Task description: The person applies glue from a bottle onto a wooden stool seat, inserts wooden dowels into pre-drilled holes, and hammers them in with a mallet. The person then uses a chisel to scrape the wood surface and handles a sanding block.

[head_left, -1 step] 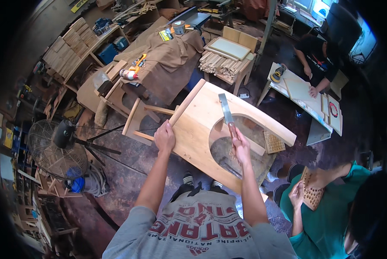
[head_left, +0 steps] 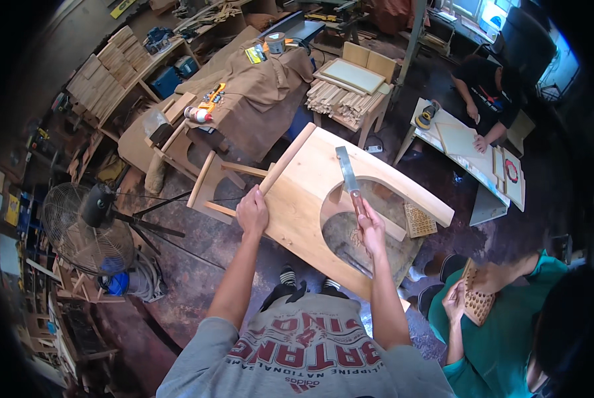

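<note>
You've got a grey tee (head_left: 270, 377) on, short slvs (head_left: 212, 331), w/ big dk-red lettering (head_left: 341, 355) across it; dk legwear (head_left: 274, 296), dk-&-light striped footwear (head_left: 288, 276); your L hand (head_left: 252, 212) & R hand (head_left: 371, 230) are bare

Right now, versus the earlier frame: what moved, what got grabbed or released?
No clear movement; nothing visibly taken hold of or let go. Unchanged: left hand on the wooden panel's edge, right hand gripping the flat-bladed tool by its handle, fan at left.
</note>
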### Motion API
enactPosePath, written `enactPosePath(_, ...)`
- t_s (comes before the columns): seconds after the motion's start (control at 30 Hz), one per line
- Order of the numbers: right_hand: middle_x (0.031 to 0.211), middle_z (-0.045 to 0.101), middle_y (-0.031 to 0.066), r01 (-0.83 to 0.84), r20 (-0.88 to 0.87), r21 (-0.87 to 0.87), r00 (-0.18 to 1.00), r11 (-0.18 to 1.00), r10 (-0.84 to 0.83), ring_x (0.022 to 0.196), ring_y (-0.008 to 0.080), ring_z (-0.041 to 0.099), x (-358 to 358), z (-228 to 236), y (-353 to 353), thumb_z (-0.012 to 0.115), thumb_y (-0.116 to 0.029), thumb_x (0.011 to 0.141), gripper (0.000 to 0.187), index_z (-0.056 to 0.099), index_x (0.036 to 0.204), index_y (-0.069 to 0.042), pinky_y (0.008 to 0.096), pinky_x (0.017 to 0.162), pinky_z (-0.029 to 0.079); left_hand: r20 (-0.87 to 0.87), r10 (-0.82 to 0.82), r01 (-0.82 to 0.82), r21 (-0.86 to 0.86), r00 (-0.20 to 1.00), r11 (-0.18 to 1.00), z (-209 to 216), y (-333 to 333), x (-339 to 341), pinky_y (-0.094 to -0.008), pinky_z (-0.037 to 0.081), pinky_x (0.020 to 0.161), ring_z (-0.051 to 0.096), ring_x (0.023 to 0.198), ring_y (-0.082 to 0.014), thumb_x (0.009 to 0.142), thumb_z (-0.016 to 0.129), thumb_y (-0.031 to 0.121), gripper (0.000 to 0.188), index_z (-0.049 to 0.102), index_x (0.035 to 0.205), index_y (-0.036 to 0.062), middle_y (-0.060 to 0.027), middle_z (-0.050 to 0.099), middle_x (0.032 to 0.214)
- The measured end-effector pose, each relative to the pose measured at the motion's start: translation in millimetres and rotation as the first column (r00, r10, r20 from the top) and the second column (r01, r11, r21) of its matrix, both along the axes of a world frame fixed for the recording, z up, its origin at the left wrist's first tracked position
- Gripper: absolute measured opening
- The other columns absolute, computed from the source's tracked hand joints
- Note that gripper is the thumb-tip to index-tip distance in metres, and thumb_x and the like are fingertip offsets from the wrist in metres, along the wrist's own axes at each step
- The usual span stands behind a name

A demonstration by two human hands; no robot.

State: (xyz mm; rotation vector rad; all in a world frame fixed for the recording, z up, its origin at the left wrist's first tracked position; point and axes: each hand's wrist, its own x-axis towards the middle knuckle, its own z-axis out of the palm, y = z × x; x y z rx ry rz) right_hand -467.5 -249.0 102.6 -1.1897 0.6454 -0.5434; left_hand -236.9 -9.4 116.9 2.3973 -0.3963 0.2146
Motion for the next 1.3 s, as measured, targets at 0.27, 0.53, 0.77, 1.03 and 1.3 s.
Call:
enactPosePath(0.27,0.083,0.060,-0.0034,-0.059,-0.135,0.023,0.989,0.998,0.062,0.059,0.0047,0.047,23,17,-27,0.054,-0.007,0.103,0.052,0.051,0.155,-0.010,0.0225,0.051,0.037,0.052,-0.041,0.042,-0.022,0.998,0.999,2,-6,1,-0.0470,0.049,0.101,0.067,0.116,-0.0376,0.107,0.043,0.031,0.044,0.073,0.127,0.0052,-0.0183,0.073,0.124)
enactPosePath(0.53,0.080,0.058,-0.0042,-0.046,-0.150,0.031,0.987,0.998,0.050,0.056,0.0048,0.045,1,17,-10,0.053,-0.005,0.103,0.052,0.052,0.155,-0.013,0.0234,0.049,0.036,0.060,-0.036,0.037,-0.018,0.998,0.999,5,-1,-2,-0.0465,0.051,0.101,0.067,0.116,-0.0396,0.107,0.042,0.032,0.046,0.072,0.127,0.0030,-0.0205,0.072,0.124)
enactPosePath(0.77,0.075,0.054,-0.0016,-0.064,-0.106,-0.033,0.993,0.997,0.060,0.052,0.0056,0.043,7,13,-19,0.053,-0.008,0.103,0.055,0.047,0.158,-0.011,0.0240,0.045,0.033,0.031,-0.038,0.038,-0.004,0.999,0.999,7,-8,-4,-0.0458,0.050,0.103,0.067,0.118,-0.0390,0.107,0.042,0.032,0.046,0.072,0.128,0.0030,-0.0202,0.071,0.127)
enactPosePath(1.03,0.077,0.055,-0.0019,-0.049,-0.129,-0.039,0.991,0.998,0.043,0.053,0.0050,0.043,17,20,-21,0.054,-0.008,0.102,0.057,0.047,0.158,-0.011,0.0231,0.048,0.034,0.023,-0.045,0.045,0.018,0.999,0.999,-1,-8,-2,-0.0471,0.047,0.105,0.065,0.121,-0.0354,0.107,0.042,0.032,0.046,0.070,0.132,0.0058,-0.0153,0.071,0.131)
enactPosePath(1.3,0.074,0.055,-0.0055,-0.215,-0.182,-0.024,0.961,0.976,0.207,0.053,0.0045,0.042,-4,4,18,0.055,-0.011,0.106,0.051,0.049,0.157,-0.013,0.0219,0.048,0.033,-0.010,-0.007,0.007,0.025,1.000,1.000,0,-1,-3,-0.0458,0.049,0.105,0.065,0.121,-0.0352,0.107,0.043,0.031,0.045,0.071,0.130,0.0047,-0.0157,0.071,0.130)
